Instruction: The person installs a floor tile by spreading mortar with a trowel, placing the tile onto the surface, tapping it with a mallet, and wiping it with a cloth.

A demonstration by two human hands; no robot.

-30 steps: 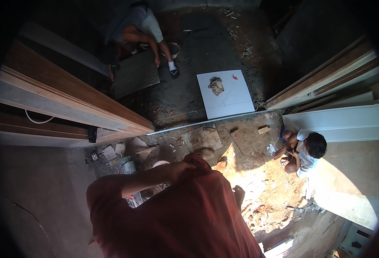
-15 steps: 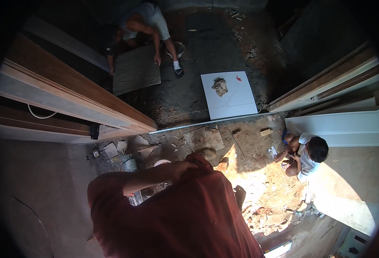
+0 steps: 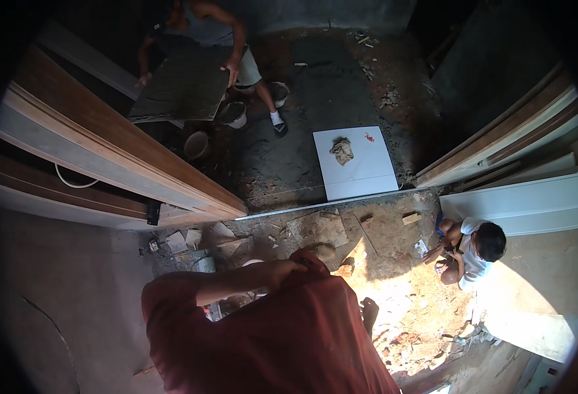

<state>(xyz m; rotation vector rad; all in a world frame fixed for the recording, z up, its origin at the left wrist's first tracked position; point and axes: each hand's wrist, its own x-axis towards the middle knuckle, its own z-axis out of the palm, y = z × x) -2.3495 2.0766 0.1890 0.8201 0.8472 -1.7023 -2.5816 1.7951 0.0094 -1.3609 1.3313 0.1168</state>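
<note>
A red shirt [image 3: 269, 335] covers my body across the lower middle. My left hand [image 3: 292, 268] is closed on a bunched fold of its cloth, the bent forearm crossing in front of me. Past the shirt's right side, my right hand [image 3: 369, 310] hangs low in shadow. The shirt partly hides it, and its fingers are too dark to read. Beyond the threshold lies a large white tile [image 3: 361, 177] with a crumpled rag [image 3: 342, 151] and a small red mark on it. At far left, another person holds up a large grey slab [image 3: 184, 85] with both hands.
A metal strip [image 3: 282, 211] runs along the doorway between wooden frames [image 3: 125, 144]. Buckets [image 3: 234, 115] stand near the slab. A person in a white top [image 3: 476, 253] squats at right beside white panels [image 3: 518, 203]. Broken pieces [image 3: 184, 241] and rubble litter the floor.
The other person has straightened and raised the slab, moving it left and farther off; buckets now show below it. My view has shifted slightly. My left hand keeps its hold on the shirt.
</note>
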